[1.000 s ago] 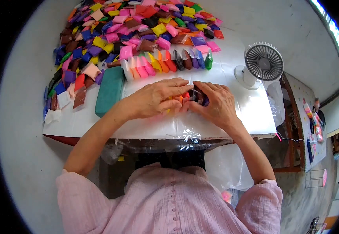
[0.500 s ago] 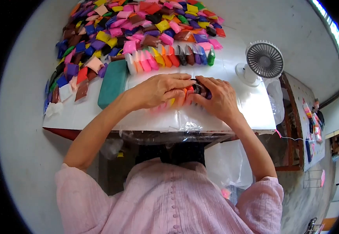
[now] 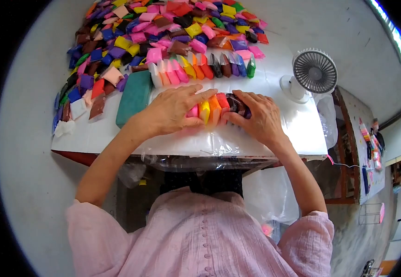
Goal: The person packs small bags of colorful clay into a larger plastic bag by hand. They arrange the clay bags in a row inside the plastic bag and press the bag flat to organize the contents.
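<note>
A row of colored packets (image 3: 215,109) stands on the white tabletop, with pink, yellow, orange, red and black ones showing. My left hand (image 3: 175,110) is wrapped round the row's left end, thumb in front and fingers behind. Round the dark packets at the right end, my right hand (image 3: 258,115) is curled in the same way. Both palms cover the outer packets. Just behind stands a second row of upright packets (image 3: 202,68), running from white at the left to green at the right.
A teal block (image 3: 134,98) lies left of my left hand. Many loose colored packets (image 3: 140,37) are heaped at the back left. A white fan (image 3: 313,71) stands at the right. Clear plastic (image 3: 209,163) hangs along the table's front edge.
My left hand has moved left along the row, uncovering the yellow, orange and red packets. My right hand has stayed nearly in place at the dark end.
</note>
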The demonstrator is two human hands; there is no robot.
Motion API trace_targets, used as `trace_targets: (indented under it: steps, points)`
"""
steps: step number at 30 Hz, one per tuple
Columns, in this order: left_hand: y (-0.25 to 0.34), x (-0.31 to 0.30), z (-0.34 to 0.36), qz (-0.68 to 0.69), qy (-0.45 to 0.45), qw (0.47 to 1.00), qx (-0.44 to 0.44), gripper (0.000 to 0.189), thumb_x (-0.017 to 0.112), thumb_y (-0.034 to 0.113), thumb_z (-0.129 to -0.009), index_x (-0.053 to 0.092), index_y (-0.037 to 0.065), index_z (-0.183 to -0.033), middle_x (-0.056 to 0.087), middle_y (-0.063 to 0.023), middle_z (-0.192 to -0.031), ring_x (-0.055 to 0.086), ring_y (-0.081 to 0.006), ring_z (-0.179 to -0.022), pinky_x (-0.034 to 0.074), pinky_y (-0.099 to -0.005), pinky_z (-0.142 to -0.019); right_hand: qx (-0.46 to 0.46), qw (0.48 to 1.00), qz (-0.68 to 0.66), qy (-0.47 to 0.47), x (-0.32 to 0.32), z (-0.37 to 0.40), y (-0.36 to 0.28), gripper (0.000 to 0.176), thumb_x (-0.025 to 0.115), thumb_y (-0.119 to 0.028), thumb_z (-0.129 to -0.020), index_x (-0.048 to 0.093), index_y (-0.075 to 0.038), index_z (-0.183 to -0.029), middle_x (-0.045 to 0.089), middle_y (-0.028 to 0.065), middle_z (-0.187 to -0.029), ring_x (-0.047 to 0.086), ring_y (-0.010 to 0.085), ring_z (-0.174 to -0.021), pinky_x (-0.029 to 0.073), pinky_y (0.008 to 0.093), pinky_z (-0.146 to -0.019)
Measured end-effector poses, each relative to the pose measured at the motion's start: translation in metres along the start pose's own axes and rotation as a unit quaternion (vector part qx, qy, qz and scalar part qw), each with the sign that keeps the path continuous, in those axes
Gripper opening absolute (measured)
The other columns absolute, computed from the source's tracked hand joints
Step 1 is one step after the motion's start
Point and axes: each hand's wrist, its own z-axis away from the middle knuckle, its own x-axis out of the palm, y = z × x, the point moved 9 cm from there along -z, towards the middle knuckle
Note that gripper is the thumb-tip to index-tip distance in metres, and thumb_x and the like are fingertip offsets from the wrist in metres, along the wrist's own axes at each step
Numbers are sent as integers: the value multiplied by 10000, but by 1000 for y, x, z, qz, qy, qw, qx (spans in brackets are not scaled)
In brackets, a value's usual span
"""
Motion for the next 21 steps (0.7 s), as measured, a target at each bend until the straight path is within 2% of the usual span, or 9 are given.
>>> trace_targets:
  steps: [3,6,12,15,18,21]
  points:
    - [-4,6,-1,20,-18,999,-37,755,707,312,-808,375,253,-1484,479,-193,-1415,509,-371,-1251,411,-426,-1053,0,1000,0,1,0,1,1,558,725,-458,-784,655,-72,-1181,704,103,-1071,662,269,-955,454,405,-904]
    - [-2,7,-3,13,-25,999,-38,757,706,280,-812,367,237,-1488,484,-184,-1413,518,-358,-1244,425,-427,-1040,0,1000,-4,6,0,1,1,555,730,-446,-779,656,-69,-1180,704,103,-1074,661,271,-961,453,407,-906]
    - [-1,-14,3,27,11,1000,0,936,786,241,-712,305,154,-1511,422,-149,-1477,437,-320,-1333,361,-403,-1106,0,1000,-6,14,-1,1,2,548,739,-432,-770,659,-69,-1172,706,99,-1063,660,266,-968,451,409,-910]
    - [2,-27,16,24,-15,1000,-8,1015,789,189,-660,262,142,-1526,377,-154,-1507,383,-314,-1374,321,-396,-1135,1,1000,-4,17,-1,2,2,544,742,-430,-767,661,-69,-1166,707,97,-1057,658,265,-963,451,409,-908]
    - [-13,-15,25,70,-29,995,-62,1015,737,99,-652,239,149,-1535,353,-162,-1518,363,-317,-1387,313,-388,-1143,4,1000,-6,15,0,2,2,540,741,-435,-769,662,-71,-1160,708,96,-1053,658,266,-953,452,412,-906]
    - [-16,-9,26,122,-39,989,-76,993,689,41,-666,228,152,-1539,329,-171,-1528,339,-330,-1400,302,-379,-1150,-3,1000,-8,22,-1,2,2,546,737,-450,-773,662,-73,-1160,708,94,-1049,658,267,-950,454,417,-902]
